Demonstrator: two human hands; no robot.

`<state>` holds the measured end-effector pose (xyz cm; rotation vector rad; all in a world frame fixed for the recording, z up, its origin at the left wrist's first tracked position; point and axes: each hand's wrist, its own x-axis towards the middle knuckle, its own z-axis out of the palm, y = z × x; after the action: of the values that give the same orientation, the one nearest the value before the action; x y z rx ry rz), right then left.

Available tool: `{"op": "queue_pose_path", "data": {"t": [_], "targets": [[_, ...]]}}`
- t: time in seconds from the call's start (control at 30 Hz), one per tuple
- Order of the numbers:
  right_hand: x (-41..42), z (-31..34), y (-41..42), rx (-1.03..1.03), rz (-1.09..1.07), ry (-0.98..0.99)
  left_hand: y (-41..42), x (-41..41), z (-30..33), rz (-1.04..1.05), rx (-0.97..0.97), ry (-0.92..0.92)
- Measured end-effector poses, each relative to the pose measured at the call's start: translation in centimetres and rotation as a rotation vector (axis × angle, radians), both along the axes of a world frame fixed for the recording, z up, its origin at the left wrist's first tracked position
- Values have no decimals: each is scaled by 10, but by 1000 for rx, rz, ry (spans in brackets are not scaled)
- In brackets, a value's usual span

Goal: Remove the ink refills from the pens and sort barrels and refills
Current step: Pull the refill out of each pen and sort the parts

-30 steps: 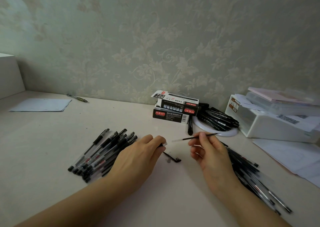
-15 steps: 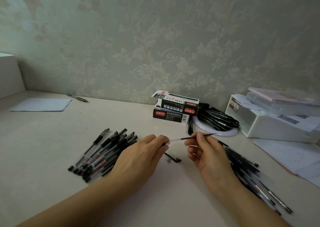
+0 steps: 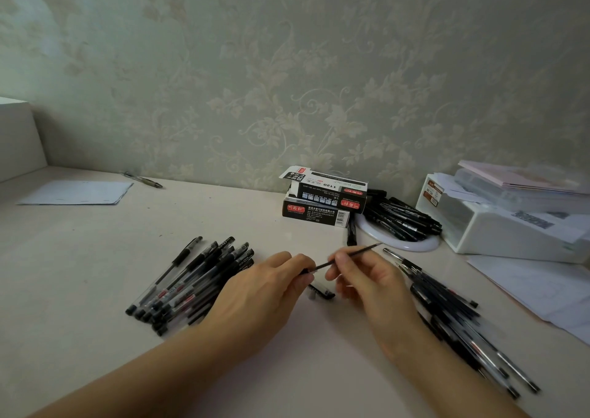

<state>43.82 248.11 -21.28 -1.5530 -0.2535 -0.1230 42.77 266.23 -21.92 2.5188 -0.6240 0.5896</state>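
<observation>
My right hand (image 3: 367, 286) pinches a thin black ink refill (image 3: 348, 256) that slants up to the right. The refill's lower left end meets the fingertips of my left hand (image 3: 265, 293). Those fingers are curled round a pen barrel (image 3: 305, 271), of which only a dark tip shows. A small black pen piece (image 3: 321, 291) lies on the desk between the hands. Several capped pens are piled to the left (image 3: 191, 282). Another pile of pens (image 3: 453, 318) stretches along the right, partly under my right wrist.
Two stacked pen boxes (image 3: 322, 200) stand by the wall. A white dish (image 3: 412, 244) beside them holds several black pens. A white plastic box (image 3: 510, 226) and papers (image 3: 542, 290) fill the right side. A sheet (image 3: 76, 192) and a lone pen (image 3: 143, 180) lie far left.
My right hand has moved left with the refill. The gap between the refill's end and my left fingertips has closed, and the refill now tilts up more steeply.
</observation>
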Motion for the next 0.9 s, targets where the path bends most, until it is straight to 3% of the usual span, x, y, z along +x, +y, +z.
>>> {"op": "queue_pose_path", "data": {"t": [0.1,0.23,0.43,0.73,0.9], "targets": [[-4,-3,5,-140,67,-88,-2,-1,0,-32,-21,7],[-6,-6,3,-613,-5,-271,-1,-1,2,-11,-125,15],[-1,-8,-1,-820,-120,-389,-1,-2,4,19,-137,-12],[0,-10,0,-768,-83,-306,2,1,0,82,-54,4],[4,-8,-2,-465,-176,-237,4,3,-3,69,-13,10]]}}
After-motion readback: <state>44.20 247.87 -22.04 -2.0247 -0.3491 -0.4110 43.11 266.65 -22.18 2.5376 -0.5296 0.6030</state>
